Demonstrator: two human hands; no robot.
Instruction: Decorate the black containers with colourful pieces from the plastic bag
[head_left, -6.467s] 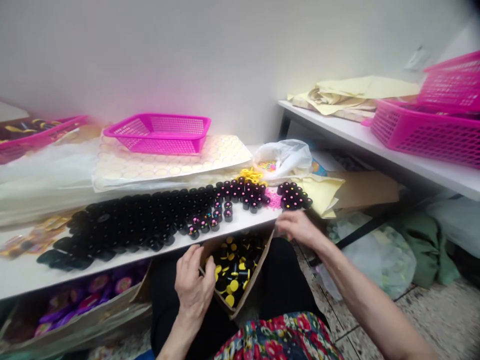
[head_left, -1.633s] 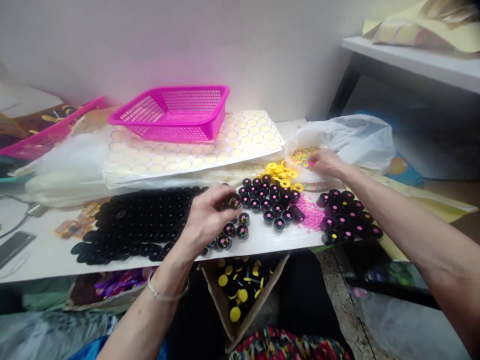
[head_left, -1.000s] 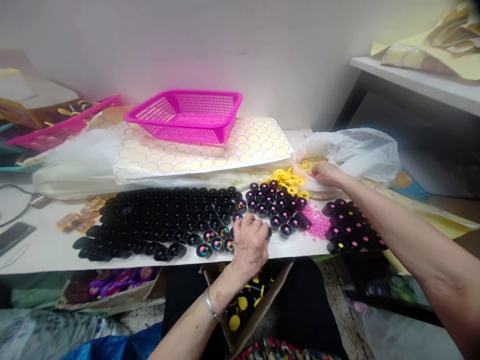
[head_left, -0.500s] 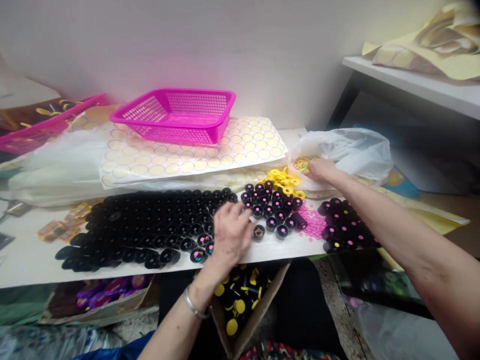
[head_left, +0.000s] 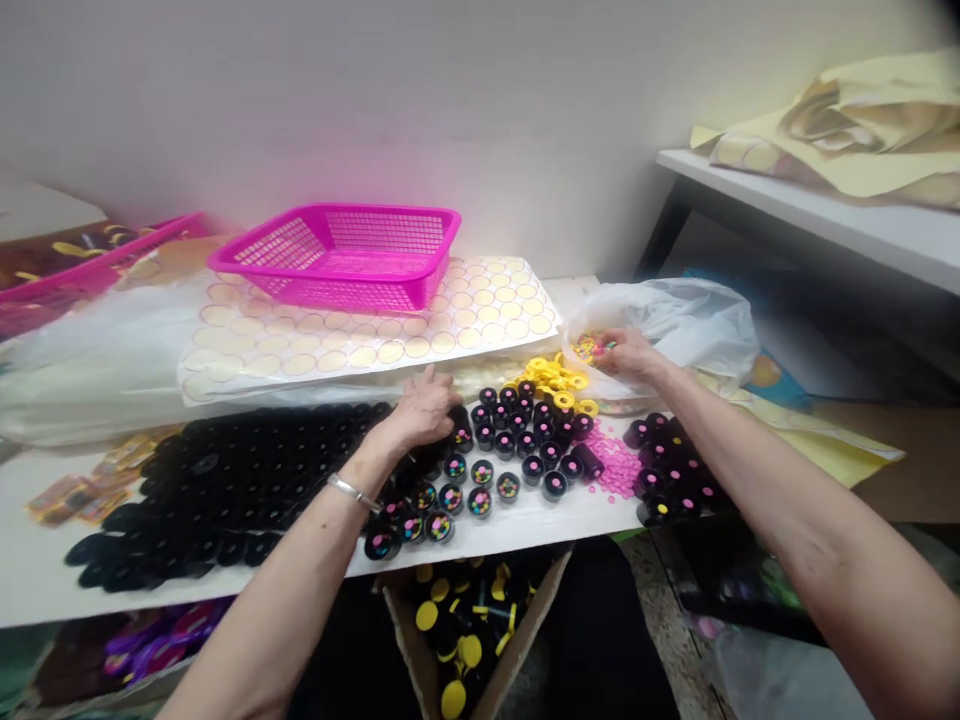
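Note:
Many black cylindrical cups [head_left: 247,480] stand in tight rows on the white table. Several cups near the front, such as one open black cup [head_left: 439,526], have small multicoloured pellets inside. Over the back of these rows is my left hand [head_left: 424,408], fingers curled down among the cups; its fingertips are mostly hidden. My right hand [head_left: 628,354] is at the mouth of a clear plastic bag [head_left: 690,312], its fingers closed on small coloured pellets [head_left: 589,347]. Black cups with pink centres [head_left: 525,438] stand beside loose pink pieces [head_left: 616,462].
Yellow ring-shaped parts [head_left: 555,380] lie before the bag. A pink basket [head_left: 337,285] rests on a sheet of round stickers [head_left: 495,330] at the back. Below the table edge, a cardboard box [head_left: 405,640] holds black pieces with yellow caps. A shelf [head_left: 810,205] juts out at right.
My left hand has moved back and left, uncovering more cups with coloured pellets. My right hand stays at the bag, its fingers now showing more. The view has shifted slightly.

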